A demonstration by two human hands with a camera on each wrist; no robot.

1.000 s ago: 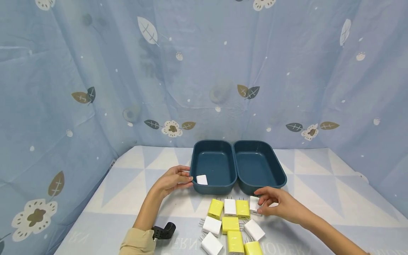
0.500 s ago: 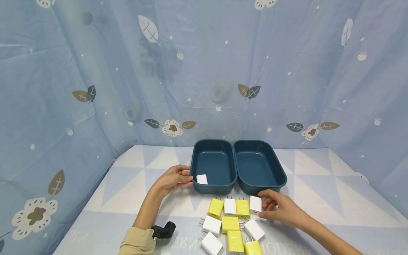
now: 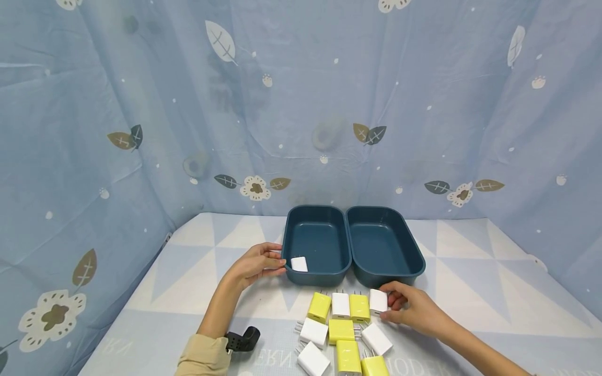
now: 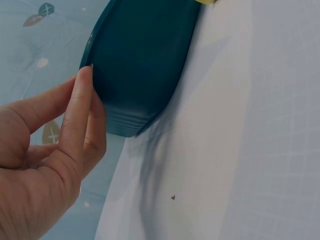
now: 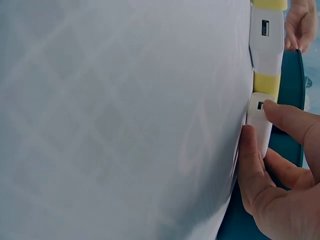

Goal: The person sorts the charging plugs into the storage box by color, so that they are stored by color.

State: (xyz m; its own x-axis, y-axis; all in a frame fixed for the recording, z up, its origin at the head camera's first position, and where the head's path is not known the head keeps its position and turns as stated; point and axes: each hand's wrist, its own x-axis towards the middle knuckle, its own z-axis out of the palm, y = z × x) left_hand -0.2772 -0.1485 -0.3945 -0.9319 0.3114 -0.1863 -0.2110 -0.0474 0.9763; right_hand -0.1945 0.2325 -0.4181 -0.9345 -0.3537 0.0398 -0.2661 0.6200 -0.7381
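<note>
My left hand (image 3: 256, 265) holds the left rim of a dark teal plastic bin (image 3: 316, 209), thumb at the edge and fingers along its outer side. One white USB charger (image 3: 299, 264) lies inside that bin, at its near left corner. With thumb and fingertips, my right hand (image 3: 416, 310) grips the rightmost white USB charger (image 3: 378, 302) of the back row on the table. The right wrist view shows the thumb near that charger's port face (image 5: 260, 106) and a finger on the opposite side. Beside it are a yellow charger (image 3: 359, 308) and several more white and yellow ones, prongs showing on many.
A second teal bin (image 3: 383, 210) stands against the right side of the first, its near rim just beyond my right hand. A patterned cloth (image 3: 470, 292) covers the table. Blue floral curtains (image 3: 301, 104) hang behind and at the sides.
My right hand has moved slightly right and its fingers have come to the right side of the rightmost white charger. The left hand stays at the bin's rim.
</note>
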